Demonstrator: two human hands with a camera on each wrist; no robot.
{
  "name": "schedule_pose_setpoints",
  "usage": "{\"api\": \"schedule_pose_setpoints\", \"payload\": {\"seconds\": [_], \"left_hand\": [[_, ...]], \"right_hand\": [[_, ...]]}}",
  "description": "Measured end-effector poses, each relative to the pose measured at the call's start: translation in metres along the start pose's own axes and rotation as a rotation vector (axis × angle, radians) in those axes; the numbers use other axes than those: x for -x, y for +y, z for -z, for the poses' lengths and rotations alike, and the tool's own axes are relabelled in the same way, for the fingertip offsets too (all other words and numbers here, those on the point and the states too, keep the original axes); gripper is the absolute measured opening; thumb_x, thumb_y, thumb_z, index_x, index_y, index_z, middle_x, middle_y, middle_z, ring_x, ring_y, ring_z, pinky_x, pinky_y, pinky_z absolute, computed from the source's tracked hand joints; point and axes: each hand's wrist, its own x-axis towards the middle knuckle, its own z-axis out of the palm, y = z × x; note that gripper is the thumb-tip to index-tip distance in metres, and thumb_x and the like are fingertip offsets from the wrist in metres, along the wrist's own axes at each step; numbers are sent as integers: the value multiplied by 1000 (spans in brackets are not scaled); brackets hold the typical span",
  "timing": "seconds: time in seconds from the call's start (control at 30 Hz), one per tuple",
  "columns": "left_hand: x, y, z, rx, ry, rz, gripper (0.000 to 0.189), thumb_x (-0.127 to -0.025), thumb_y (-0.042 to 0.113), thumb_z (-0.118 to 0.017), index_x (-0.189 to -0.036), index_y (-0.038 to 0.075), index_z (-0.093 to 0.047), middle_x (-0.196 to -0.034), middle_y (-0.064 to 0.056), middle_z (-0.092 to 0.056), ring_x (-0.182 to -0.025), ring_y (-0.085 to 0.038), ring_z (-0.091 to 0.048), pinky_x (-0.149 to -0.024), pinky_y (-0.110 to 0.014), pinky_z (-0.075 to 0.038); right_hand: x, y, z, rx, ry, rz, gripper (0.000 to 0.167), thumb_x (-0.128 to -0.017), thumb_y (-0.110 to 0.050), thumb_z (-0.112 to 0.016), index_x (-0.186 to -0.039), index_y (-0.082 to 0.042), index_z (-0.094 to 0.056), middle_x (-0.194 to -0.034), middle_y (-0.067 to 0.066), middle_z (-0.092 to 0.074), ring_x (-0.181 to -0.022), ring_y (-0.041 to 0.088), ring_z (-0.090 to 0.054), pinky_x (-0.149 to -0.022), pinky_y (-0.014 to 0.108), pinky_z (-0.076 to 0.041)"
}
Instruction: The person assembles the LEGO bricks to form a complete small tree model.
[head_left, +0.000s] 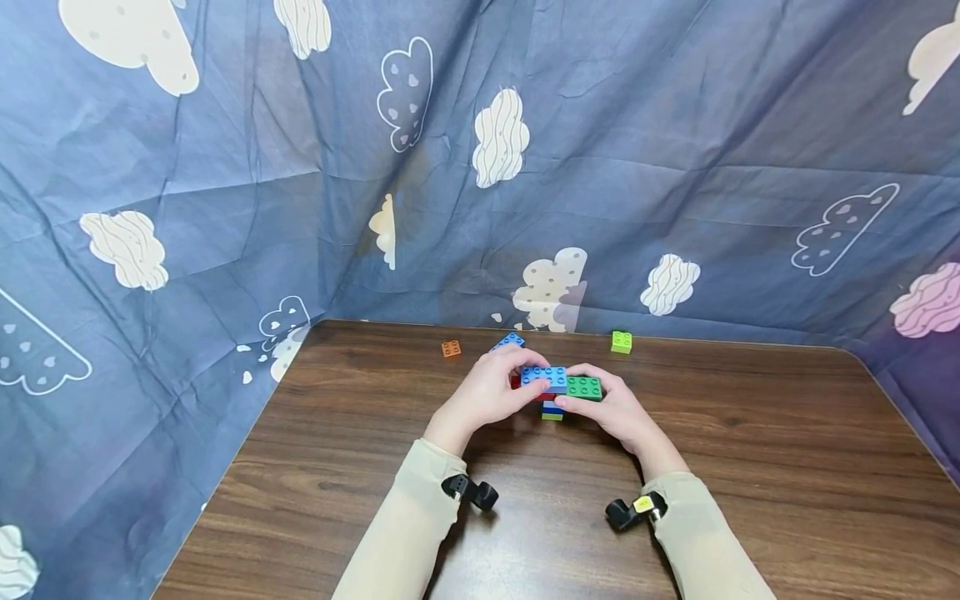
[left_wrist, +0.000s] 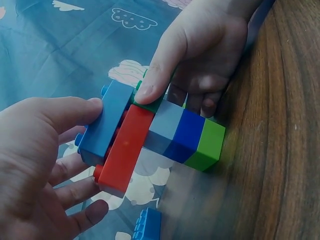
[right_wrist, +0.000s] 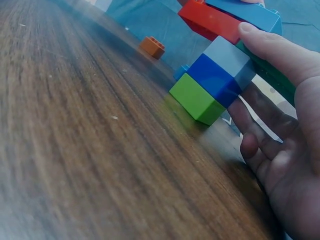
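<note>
My left hand (head_left: 491, 387) pinches a long blue toy building brick (left_wrist: 107, 125) between thumb and fingers. The blue brick lies over a red brick (left_wrist: 127, 150), and red studs show in a narrow gap between them. On the other side my right hand (head_left: 618, 412) grips a green brick (head_left: 583, 387) beside the red one, thumb at the front. Beneath these two stands a column of a light grey-blue brick (right_wrist: 227, 52), a dark blue brick (right_wrist: 215, 77) and a lime brick (right_wrist: 196, 100) at the bottom, close over the wooden table (head_left: 555, 517).
An orange brick (head_left: 450, 348) lies at the back left of the table. Another blue brick (head_left: 510, 339) is behind my left hand, partly hidden. A second lime brick (head_left: 621, 342) sits at the back right. A patterned blue cloth (head_left: 450, 217) hangs behind the table.
</note>
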Motion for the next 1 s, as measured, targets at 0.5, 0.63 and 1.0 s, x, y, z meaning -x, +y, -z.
{"api": "schedule_pose_setpoints", "payload": {"seconds": [0.5,0.63,1.0], "left_hand": [[2,5,-6,14,-6,-13,30,-106,27,-74,-134,20,-79,-107,1,-58,-85,-12,-49,-69,-26,-45],[2,2,-8,50,-2,1,30,-105,28,-75,-134,20,-78,-108,1,-58,-87,-13,-50,-71,-27,-45],[4,-10,-16,136,2,-9,33,-105,32,-74,-136,21,-76,-115,1,-65,-101,-15,-55,-83,-31,-50]], "right_hand": [[-1,2,0,-22,-3,10,42,-97,-20,-87,-133,-9,-69,-131,16,-67,-109,28,-66,-91,31,-56],[-1,2,0,-14,-4,9,42,-97,-21,-86,-134,-10,-69,-132,16,-66,-110,28,-65,-92,31,-56],[0,2,1,4,-2,7,42,-97,-22,-86,-134,-10,-69,-132,17,-66,-112,32,-63,-93,33,-55]]}}
